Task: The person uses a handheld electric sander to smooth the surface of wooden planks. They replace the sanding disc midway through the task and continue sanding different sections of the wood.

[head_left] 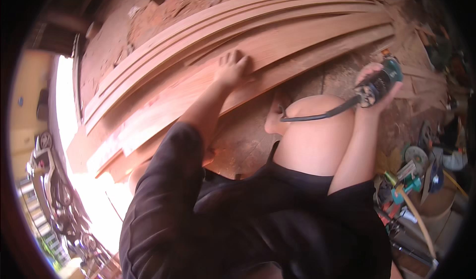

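My left hand (231, 70) rests palm down on a wide reddish plank (198, 85), its fingers apart and nothing in its grasp. On the right, held up above my bent knee, a corded hand power tool (381, 83) with a teal and black body sits in my right hand (372, 75). Fingers and thumb wrap round its casing. Its black cord (322, 115) trails to the left across my knee. The tool's far end points away from me, and its exact kind is hard to make out.
More long boards (238, 11) lie side by side beyond the plank. Wood shavings (191, 3) cover the ground at the back. A clutter of tools, with a grinding disc (415, 155) and a teal piece (406, 189), lies at my right. A motorbike (47, 170) stands at the far left.
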